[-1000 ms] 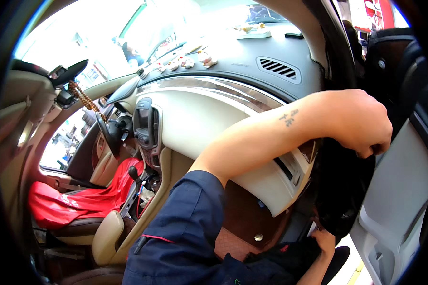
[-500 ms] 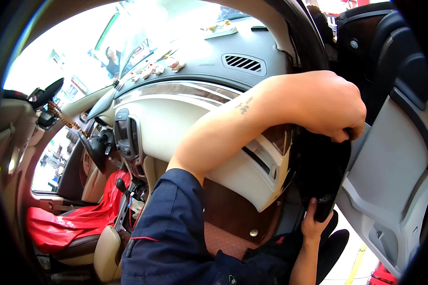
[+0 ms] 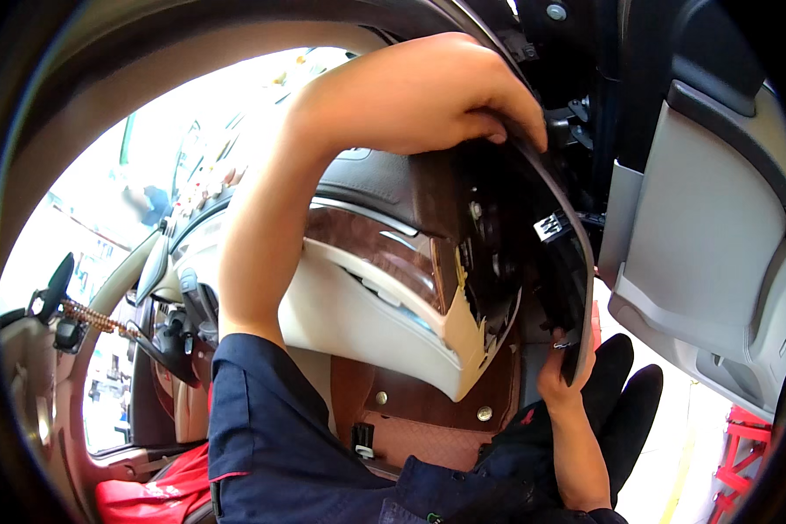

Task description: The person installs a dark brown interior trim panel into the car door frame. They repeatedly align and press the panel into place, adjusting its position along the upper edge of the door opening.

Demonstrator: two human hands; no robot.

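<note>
Two bare hands counted: one left hand (image 3: 480, 96) at the far end, one right hand (image 3: 561, 371) at the near end. Between them, one dark curved panel (image 3: 578, 258) is held; one white piece (image 3: 549, 227) is seen at its inner side. At centre, one woodgrain trim strip (image 3: 375, 258) and one cream dash panel (image 3: 371, 323) are counted. On the floor mat (image 3: 424, 393), two round metal studs (image 3: 486, 413) are counted, plus one small black-and-white object (image 3: 363, 439), kind unclear. At left, one steering wheel (image 3: 168, 360), one beaded string (image 3: 100, 317) and one red cloth (image 3: 153, 492) are logged. At right, one grey door panel (image 3: 712, 218) and one red metal frame (image 3: 742, 454).
</note>
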